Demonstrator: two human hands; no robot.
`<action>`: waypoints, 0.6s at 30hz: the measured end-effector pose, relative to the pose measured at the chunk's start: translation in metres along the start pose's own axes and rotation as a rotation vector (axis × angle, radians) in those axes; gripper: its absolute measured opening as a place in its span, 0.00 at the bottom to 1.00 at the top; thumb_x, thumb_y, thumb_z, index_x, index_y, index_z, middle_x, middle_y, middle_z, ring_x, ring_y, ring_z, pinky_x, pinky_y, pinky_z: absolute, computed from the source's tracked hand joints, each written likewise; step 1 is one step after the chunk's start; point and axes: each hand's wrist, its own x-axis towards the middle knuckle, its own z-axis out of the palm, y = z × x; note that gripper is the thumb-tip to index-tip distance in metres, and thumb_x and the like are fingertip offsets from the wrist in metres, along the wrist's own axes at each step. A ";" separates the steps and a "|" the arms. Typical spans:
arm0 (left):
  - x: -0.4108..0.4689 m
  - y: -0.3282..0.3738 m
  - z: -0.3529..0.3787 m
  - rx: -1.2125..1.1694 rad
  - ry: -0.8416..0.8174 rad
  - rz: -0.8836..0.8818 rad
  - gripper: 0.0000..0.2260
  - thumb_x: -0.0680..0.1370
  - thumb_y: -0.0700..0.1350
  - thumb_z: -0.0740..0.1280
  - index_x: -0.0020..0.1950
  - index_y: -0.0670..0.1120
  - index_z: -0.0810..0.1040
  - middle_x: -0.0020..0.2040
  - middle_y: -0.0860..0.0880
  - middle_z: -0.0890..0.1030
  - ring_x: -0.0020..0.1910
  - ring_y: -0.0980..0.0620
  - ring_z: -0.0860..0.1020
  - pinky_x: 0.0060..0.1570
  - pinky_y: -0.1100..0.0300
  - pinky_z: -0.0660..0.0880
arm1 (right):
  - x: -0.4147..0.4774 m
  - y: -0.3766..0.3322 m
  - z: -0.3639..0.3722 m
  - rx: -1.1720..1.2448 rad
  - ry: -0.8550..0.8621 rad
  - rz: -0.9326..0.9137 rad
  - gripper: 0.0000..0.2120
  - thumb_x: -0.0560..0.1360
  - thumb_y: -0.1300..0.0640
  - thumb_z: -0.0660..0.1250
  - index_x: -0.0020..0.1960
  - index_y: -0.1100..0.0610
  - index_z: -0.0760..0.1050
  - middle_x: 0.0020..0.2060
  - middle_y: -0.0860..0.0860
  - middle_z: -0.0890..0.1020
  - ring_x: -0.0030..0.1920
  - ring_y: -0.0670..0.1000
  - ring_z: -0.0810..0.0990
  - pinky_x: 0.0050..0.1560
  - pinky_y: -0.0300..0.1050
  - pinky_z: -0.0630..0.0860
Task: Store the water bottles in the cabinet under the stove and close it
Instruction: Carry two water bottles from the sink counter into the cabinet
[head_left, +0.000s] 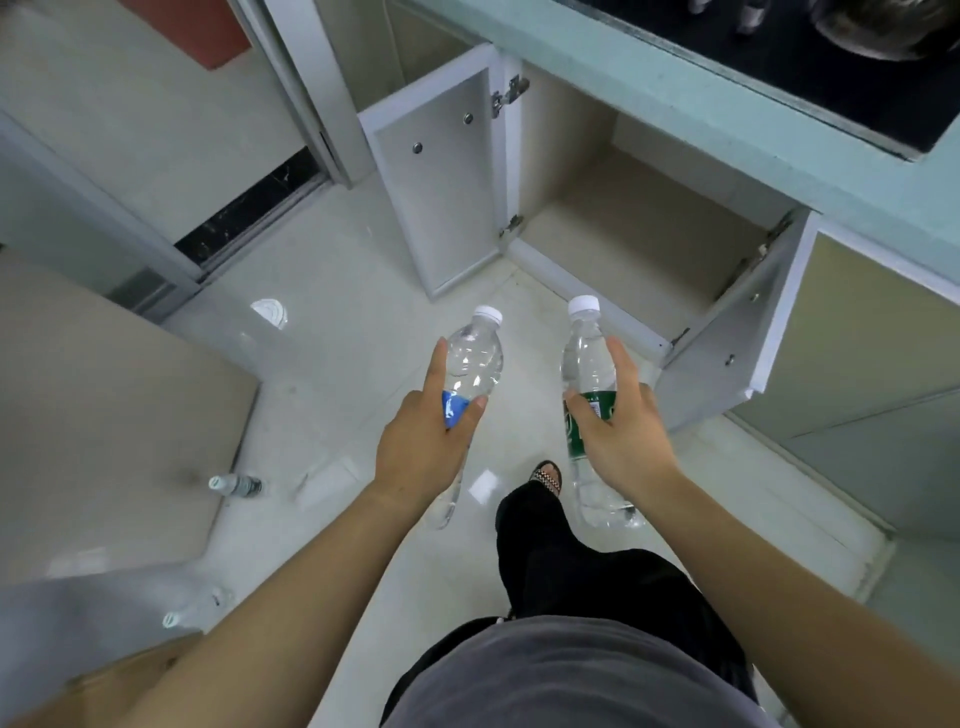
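Two water bottles held out over the pale floor tiles (337, 332), white caps pointing toward the open cabinet (639, 228) under the stove (810, 73). In the left hand (421, 441), the blue-labelled bottle (475, 358): thumb and fingers wrapped round the label, index finger laid straight along the clear shoulder. Lower half hidden behind the hand, only a sliver of the base showing past the wrist. In the right hand (623, 431), the green-labelled bottle (584, 364): gripped at the label, index finger stretched up its side, base hanging in view beneath the palm. Neither bottle inside the cabinet yet; both short of its front edge, side by side and apart.

Both doors swung wide: left door (441, 208) with inner face and two hinges showing, right door (727, 332) also inner face up. Back of the cabinet lost in shadow under the teal countertop (675, 93). Stove cut off by the top right corner of the view; something round and shiny on it, too cropped to name.

Two more on the floor along its left edge: a dark-labelled bottle (236, 486) at the foot of a beige panel (104, 389), seemingly on its side, and a blurred bottle (195, 610) nearer, half merged with the grey surface beside it. Below the right hand, a patterned sandal (545, 475).
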 end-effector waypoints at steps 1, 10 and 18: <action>0.019 0.002 -0.002 0.014 -0.003 -0.001 0.31 0.77 0.60 0.57 0.75 0.60 0.43 0.48 0.45 0.77 0.42 0.48 0.75 0.40 0.57 0.69 | 0.018 -0.005 0.000 -0.009 0.006 0.012 0.30 0.77 0.45 0.59 0.73 0.36 0.45 0.54 0.50 0.67 0.38 0.41 0.70 0.33 0.39 0.65; 0.164 0.029 -0.038 0.076 -0.006 0.008 0.31 0.77 0.61 0.54 0.75 0.60 0.41 0.46 0.44 0.75 0.40 0.46 0.76 0.41 0.55 0.72 | 0.141 -0.060 -0.011 -0.011 0.060 0.063 0.31 0.77 0.44 0.58 0.73 0.37 0.44 0.53 0.49 0.65 0.38 0.41 0.71 0.32 0.40 0.69; 0.297 0.035 -0.046 0.053 -0.148 0.137 0.31 0.77 0.62 0.55 0.74 0.61 0.43 0.46 0.43 0.77 0.42 0.46 0.76 0.45 0.51 0.75 | 0.229 -0.104 0.005 -0.077 0.128 0.115 0.29 0.76 0.44 0.58 0.70 0.33 0.45 0.51 0.53 0.72 0.36 0.50 0.78 0.32 0.43 0.73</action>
